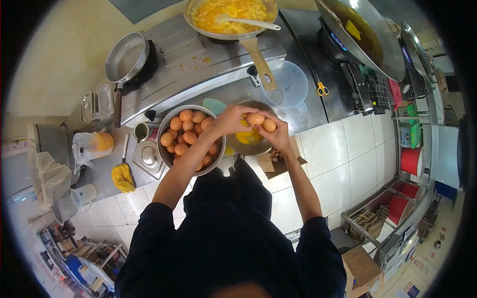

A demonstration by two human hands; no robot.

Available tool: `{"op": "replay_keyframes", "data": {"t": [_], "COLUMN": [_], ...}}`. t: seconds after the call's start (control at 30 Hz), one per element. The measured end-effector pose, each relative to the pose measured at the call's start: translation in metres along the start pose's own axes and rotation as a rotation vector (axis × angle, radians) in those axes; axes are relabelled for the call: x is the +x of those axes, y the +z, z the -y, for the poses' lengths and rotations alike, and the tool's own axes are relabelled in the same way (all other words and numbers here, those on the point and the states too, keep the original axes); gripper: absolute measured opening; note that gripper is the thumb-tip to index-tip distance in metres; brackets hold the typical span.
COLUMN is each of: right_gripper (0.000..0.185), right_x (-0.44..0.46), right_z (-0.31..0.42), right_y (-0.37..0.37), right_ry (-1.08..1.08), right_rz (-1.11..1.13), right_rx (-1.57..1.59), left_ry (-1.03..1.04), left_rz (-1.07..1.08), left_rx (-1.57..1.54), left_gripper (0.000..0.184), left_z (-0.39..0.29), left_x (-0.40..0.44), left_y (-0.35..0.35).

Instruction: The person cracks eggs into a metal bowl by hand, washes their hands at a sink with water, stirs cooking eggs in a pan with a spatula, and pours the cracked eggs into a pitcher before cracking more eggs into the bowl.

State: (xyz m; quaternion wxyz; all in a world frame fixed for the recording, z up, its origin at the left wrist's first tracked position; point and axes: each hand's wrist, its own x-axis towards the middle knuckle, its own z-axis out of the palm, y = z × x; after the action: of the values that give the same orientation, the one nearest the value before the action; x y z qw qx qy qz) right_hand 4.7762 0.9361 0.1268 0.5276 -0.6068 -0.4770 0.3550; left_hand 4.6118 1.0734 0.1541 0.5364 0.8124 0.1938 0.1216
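Observation:
Over a metal bowl (263, 148) with yellow beaten egg and yolks in it, my two hands meet. My left hand (231, 120) is closed, its fingertips on a brown egg (255, 118). Something yellow shows between those fingers. My right hand (280, 133) is closed around a second brown egg (269, 124), right beside the first. The fingers partly cover both shells, and I cannot tell whether either is cracked. Under my left forearm stands a large metal pot (163, 151) full of brown eggs (189, 137).
A pan (242, 37) of yellow egg mixture with a white spatula (251, 22) sits on the stove. Nearby are an empty saucepan (127, 58), a clear plastic jug (290, 82), scissors (322, 89) and a wok (392, 62). Below the counter is a cardboard box (298, 158) with eggshells.

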Motion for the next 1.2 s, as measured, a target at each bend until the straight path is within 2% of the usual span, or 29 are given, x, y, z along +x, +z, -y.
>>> {"op": "replay_keyframes", "data": {"t": [0.13, 0.37, 0.43, 0.5, 0.57, 0.63, 0.67, 0.73, 0.8, 0.83, 0.87, 0.9, 0.93, 1.0, 1.03, 1.07, 1.1, 1.13, 1.17, 1.2], "right_gripper": [0.044, 0.043, 0.041, 0.04, 0.039, 0.039, 0.039, 0.041, 0.04, 0.039, 0.039, 0.036, 0.033, 0.032, 0.031, 0.031, 0.03, 0.03, 0.03, 0.025], "right_x": [-0.005, 0.0, 0.003, 0.003, 0.006, 0.008, 0.008, 0.003, -0.004, -0.009, -0.015, -0.022, -0.029, -0.039, -0.042, -0.044, -0.046, -0.047, -0.046, -0.045], "right_z": [-0.016, -0.014, -0.011, -0.012, -0.009, -0.002, 0.0, 0.005, 0.005, 0.005, 0.001, -0.002, -0.005, 0.002, 0.005, 0.009, 0.013, 0.015, 0.014, 0.012], "right_y": [0.007, 0.009, 0.006, -0.001, -0.008, -0.014, -0.013, -0.008, 0.003, 0.009, 0.012, 0.013, 0.012, 0.008, 0.006, 0.004, 0.0, -0.003, -0.004, -0.004], "right_ry": [-0.023, -0.037, -0.081, -0.057, -0.034, -0.076, -0.075, -0.105, -0.086, -0.07, -0.065, 0.02, 0.106, 0.115, 0.119, 0.124, 0.093, 0.059, 0.058, 0.088], "right_rz": [-0.077, -0.119, -0.095, -0.1, -0.1, 0.033, 0.032, -0.109, -0.168, -0.228, -0.233, -0.332, -0.431, -0.443, -0.454, -0.46, -0.404, -0.345, -0.35, -0.262], "right_rx": [-0.021, 0.056, -0.065, -0.024, 0.023, -0.192, -0.191, -0.167, -0.17, -0.174, -0.175, -0.183, -0.192, -0.232, -0.266, -0.263, -0.361, -0.46, -0.461, -0.566], "left_ry": [0.042, 0.017, -0.004, 0.117, 0.129, 0.138, 0.098, 0.06, -0.154, -0.158, -0.123, -0.086, -0.084, -0.137, -0.135, -0.104, -0.071, -0.068, -0.109, -0.15], "left_rz": [-0.017, -0.074, -0.078, -0.055, -0.05, -0.041, -0.096, -0.147, -0.214, -0.207, -0.306, -0.402, -0.395, -0.252, -0.245, -0.135, -0.023, -0.019, 0.042, 0.106], "left_rx": [0.095, -0.013, -0.058, 0.155, 0.179, 0.202, 0.206, 0.207, -0.063, -0.065, 0.031, 0.126, 0.12, 0.373, 0.375, 0.515, 0.653, 0.653, 0.771, 0.889], "left_gripper": [0.058, 0.056, 0.055, 0.049, 0.046, 0.044, 0.042, 0.04, 0.037, 0.037, 0.036, 0.036, 0.036, 0.037, 0.037, 0.037, 0.037, 0.037, 0.039, 0.041], "left_z": [0.007, 0.001, 0.001, 0.003, 0.004, 0.002, 0.003, 0.003, -0.001, -0.002, 0.001, 0.003, 0.008, 0.02, 0.023, 0.023, 0.023, 0.022, 0.02, 0.017], "left_x": [-0.002, -0.001, -0.001, -0.002, -0.005, -0.008, -0.008, -0.007, -0.01, -0.011, -0.01, -0.007, -0.004, -0.001, -0.002, -0.002, -0.002, -0.002, -0.001, 0.0], "left_y": [0.005, 0.005, 0.002, -0.006, -0.008, -0.008, -0.006, 0.003, 0.016, 0.018, 0.021, 0.023, 0.02, 0.009, 0.011, 0.013, 0.015, 0.017, 0.019, 0.021]}}
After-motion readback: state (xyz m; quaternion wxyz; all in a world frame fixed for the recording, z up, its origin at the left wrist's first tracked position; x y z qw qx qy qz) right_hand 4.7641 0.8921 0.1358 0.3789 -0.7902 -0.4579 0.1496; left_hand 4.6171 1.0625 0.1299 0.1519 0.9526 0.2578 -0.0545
